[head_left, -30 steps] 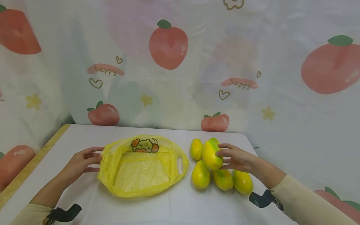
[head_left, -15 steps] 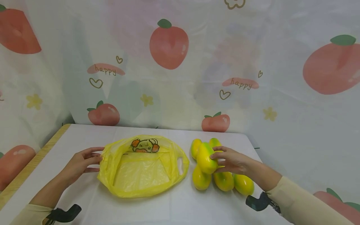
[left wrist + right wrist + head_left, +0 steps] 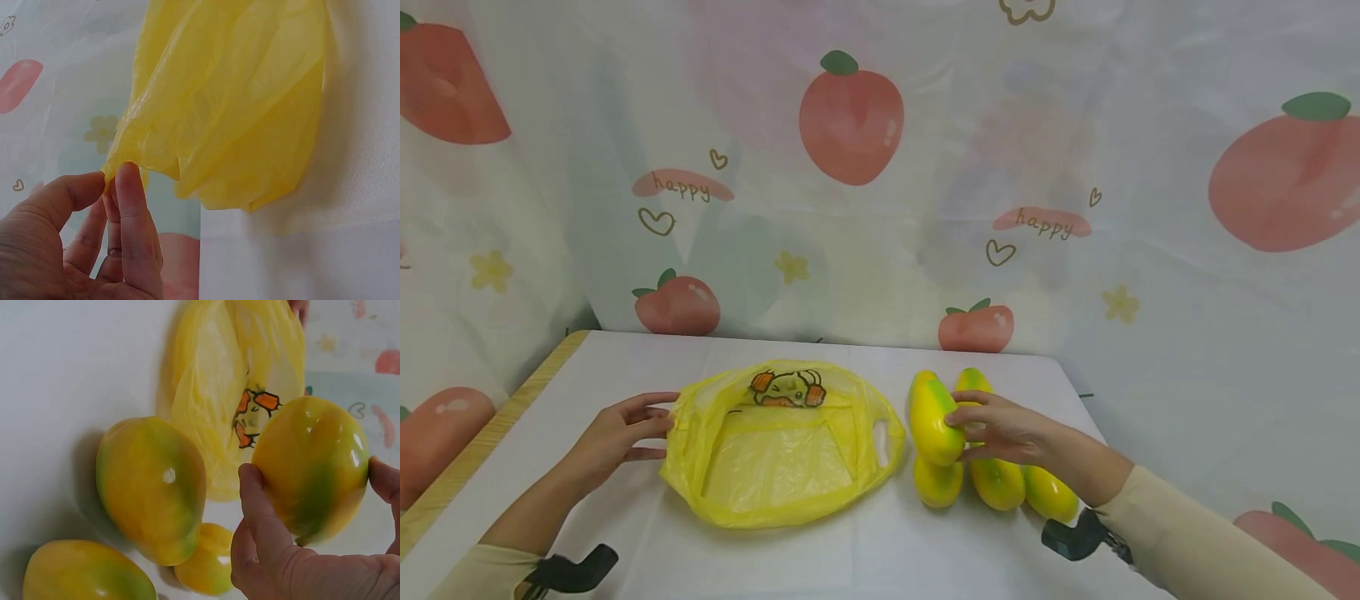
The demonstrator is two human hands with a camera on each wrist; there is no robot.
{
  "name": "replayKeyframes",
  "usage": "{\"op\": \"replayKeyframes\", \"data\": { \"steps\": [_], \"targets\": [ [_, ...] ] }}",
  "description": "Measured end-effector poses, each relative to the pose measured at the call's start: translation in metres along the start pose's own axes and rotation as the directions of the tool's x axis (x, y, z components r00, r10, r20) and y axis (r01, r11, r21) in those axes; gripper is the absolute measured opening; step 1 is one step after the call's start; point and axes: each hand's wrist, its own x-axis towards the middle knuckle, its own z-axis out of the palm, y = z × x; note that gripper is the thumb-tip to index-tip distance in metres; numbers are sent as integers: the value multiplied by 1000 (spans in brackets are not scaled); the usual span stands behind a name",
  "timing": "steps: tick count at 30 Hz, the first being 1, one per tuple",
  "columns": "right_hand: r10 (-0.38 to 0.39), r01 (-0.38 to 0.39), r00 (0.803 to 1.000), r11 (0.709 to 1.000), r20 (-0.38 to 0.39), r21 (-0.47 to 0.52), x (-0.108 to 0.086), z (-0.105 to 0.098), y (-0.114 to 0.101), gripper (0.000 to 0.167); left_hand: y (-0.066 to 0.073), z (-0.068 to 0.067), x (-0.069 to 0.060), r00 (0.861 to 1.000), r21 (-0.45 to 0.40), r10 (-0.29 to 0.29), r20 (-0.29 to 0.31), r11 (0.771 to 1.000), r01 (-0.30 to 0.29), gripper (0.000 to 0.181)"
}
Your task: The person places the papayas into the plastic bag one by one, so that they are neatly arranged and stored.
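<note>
A thin yellow plastic bag (image 3: pixel 782 458) lies with its mouth spread wide, a cartoon face printed on its far inner side. My left hand (image 3: pixel 617 437) pinches the bag's left edge between thumb and fingers, as the left wrist view confirms. My right hand (image 3: pixel 1007 429) holds a glossy yellow-green mango (image 3: pixel 312 472) from its right side, thumb and fingers on opposite flanks. This mango is raised above the others, right of the bag handle. Several more mangoes lie below and around it, among them a front left mango (image 3: pixel 937 485) and a front right mango (image 3: pixel 1051 493); some are partly hidden.
A white cloth (image 3: pixel 775 567) covers the table, whose wooden edge (image 3: pixel 542 371) shows at the left. Behind stands a fruit-patterned backdrop (image 3: pixel 850 250). The bag's right handle loop (image 3: pixel 882 442) points toward the mangoes.
My right hand has moved left with the mango, carrying it over the left part of the group toward the bag. My left hand and the bag have stayed in place.
</note>
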Motion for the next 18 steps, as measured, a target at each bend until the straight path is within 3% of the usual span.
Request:
{"op": "replayKeyframes", "data": {
  "steps": [18],
  "targets": [
    [11, -12, 1000, 999, 29, 46, 4, 26, -1, 74, 0, 1, -1, 1000, -2, -13, 1, 1000, 13, 64]
  ]
}}
